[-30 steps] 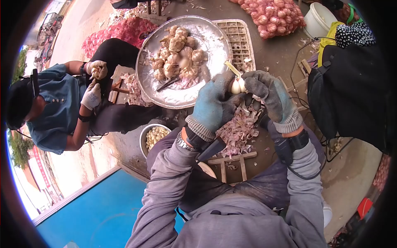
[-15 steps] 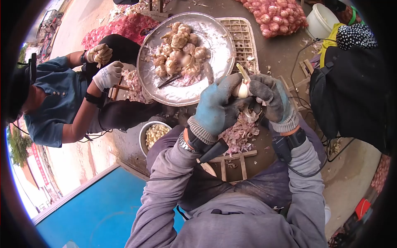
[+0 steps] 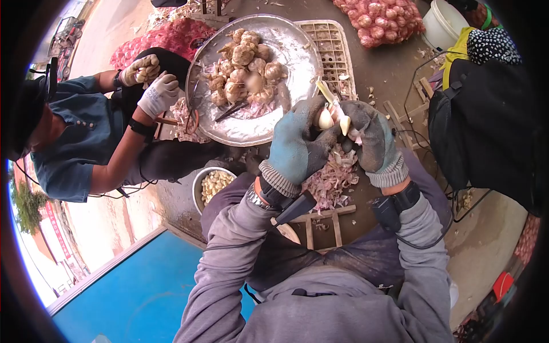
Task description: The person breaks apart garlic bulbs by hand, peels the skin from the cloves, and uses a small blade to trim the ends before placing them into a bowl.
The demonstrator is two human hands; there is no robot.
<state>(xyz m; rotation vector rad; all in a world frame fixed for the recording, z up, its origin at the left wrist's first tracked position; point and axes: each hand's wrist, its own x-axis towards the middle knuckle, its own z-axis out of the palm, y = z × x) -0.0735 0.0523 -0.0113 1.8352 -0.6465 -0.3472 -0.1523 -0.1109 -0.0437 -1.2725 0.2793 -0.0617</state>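
- One clove [image 3: 345, 124] now stands out from the garlic bulb [image 3: 326, 118], toward the right hand [image 3: 372, 134]; half a second ago it sat close against the bulb. A co-worker's white-gloved hand [image 3: 159, 94] has shifted nearer the basin [image 3: 294, 54].
- Left hand [image 3: 300, 134], gloved in blue and grey, is clamped on the garlic bulb, its stalk pointing up, just beyond the basin's near edge. The right hand's fingers curl against the clove; whether they grip it I cannot tell.
- Grey-brown ground [image 3: 389, 74] runs beneath everything, with scraps of skin scattered over it and a brighter strip open to daylight at far left.
- Below the hands lies a heap of pinkish skins [image 3: 331, 183], with a wooden frame [image 3: 336, 230] between the person's knees.
- On the round metal basin sit unpeeled garlic heads [image 3: 243, 54] and a dark tool [image 3: 231, 111]; a pale plastic crate [image 3: 337, 51] shows beside it.
- Near the left knee, a white bowl [image 3: 198, 191] holds peeled cloves [image 3: 215, 186].
- Red mesh sacks [image 3: 380, 20] and a white bucket [image 3: 443, 26] stand beyond.
- Close on the right, a black bag [image 3: 486, 126] blocks the floor behind it; a blue panel [image 3: 148, 286] fills the lower left.
- The left hand hides part of the basin's rim.
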